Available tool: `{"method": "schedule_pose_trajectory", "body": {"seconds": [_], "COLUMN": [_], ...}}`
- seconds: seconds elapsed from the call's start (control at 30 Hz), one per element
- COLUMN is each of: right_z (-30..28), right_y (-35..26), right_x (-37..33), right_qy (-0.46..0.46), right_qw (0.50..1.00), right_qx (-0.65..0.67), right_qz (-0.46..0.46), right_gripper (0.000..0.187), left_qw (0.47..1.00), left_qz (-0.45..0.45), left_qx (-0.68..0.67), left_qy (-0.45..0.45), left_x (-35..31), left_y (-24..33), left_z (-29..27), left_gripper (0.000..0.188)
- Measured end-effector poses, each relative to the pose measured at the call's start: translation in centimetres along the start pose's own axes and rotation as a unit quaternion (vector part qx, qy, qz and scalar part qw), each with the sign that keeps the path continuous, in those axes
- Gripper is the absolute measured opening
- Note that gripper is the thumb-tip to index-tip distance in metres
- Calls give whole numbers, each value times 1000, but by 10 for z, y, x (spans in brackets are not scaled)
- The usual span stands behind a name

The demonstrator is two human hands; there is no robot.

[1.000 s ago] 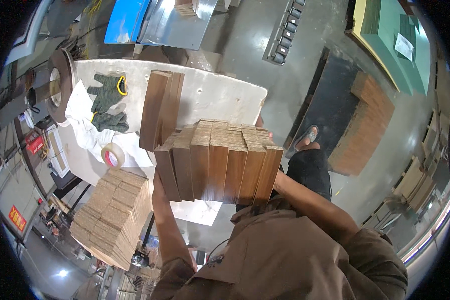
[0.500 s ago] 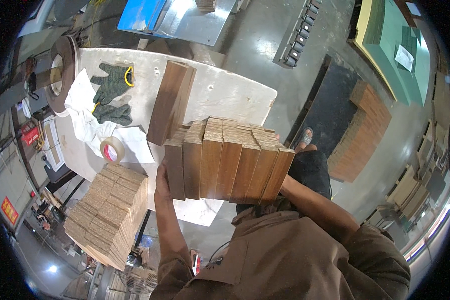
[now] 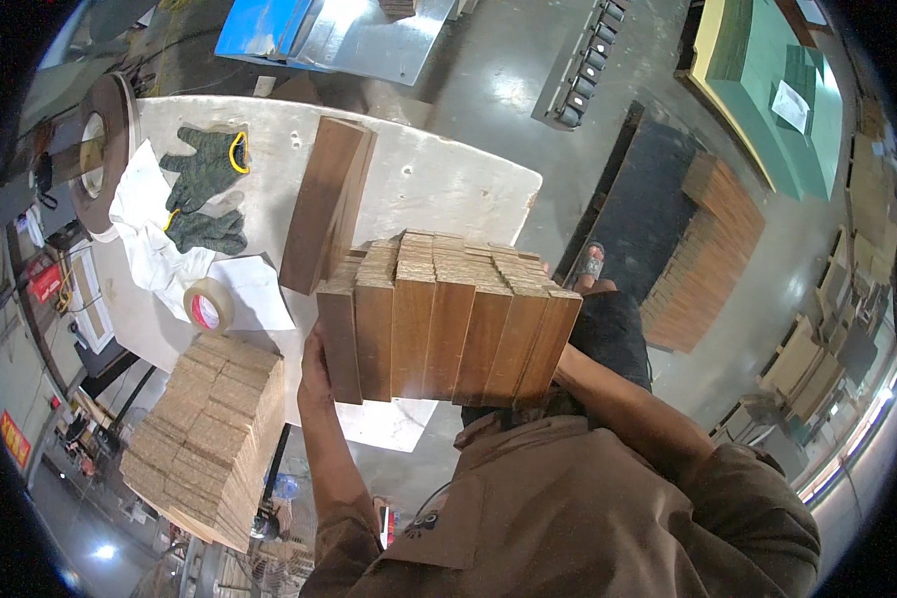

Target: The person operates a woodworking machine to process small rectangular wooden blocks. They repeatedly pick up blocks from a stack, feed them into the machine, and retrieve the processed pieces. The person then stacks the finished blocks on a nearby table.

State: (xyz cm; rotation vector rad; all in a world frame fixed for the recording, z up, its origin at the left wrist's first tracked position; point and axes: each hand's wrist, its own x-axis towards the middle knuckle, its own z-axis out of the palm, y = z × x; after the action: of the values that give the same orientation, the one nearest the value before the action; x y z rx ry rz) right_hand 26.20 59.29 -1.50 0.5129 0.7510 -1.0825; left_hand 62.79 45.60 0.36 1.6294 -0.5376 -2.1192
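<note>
A row of brown wood-faced particleboard strips (image 3: 439, 334), packed side by side, is squeezed between my two hands in front of my chest. My left hand (image 3: 314, 364) presses the left end, fingers partly hidden behind the strips. At the opposite end my right hand (image 3: 565, 361) grips the row; the strips cover most of it. Just beyond the row, a few longer brown boards (image 3: 324, 204) stand on the pale worktable (image 3: 448, 184); the row's far left overlaps them in view, and I cannot tell whether they touch.
On the table's left lie dark knit gloves (image 3: 206, 164), a white cloth (image 3: 149, 224) and a tape roll (image 3: 207, 305). A stack of particleboard strips (image 3: 204, 434) stands near left. Rightward are more strips (image 3: 713, 254) on a black board (image 3: 638, 194), and a roller rail (image 3: 583, 75).
The surroundings have shifted slightly left in view. The row of strips stays between both hands, sitting a little further left and turned very slightly.
</note>
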Motion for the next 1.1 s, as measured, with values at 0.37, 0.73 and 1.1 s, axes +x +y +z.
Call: {"method": "schedule_pose_trajectory", "body": {"seconds": [0.37, 0.73, 1.1], "right_z": [-1, 0, 23], "right_y": [6, 16, 49], "right_x": [4, 16, 48], "right_qy": [-13, -22, -17], "right_qw": [1000, 999, 999], "right_qx": [3, 12, 49], "right_qz": [4, 24, 11], "right_gripper": [105, 105, 106], "left_qw": [999, 998, 992], "left_qz": [-21, 6, 35], "left_qx": [-30, -56, -58], "left_qy": [32, 36, 105], "left_x": [-6, -16, -13], "left_y": [-34, -38, -32], "left_z": [-34, -57, -120], "left_gripper": [71, 73, 69]}}
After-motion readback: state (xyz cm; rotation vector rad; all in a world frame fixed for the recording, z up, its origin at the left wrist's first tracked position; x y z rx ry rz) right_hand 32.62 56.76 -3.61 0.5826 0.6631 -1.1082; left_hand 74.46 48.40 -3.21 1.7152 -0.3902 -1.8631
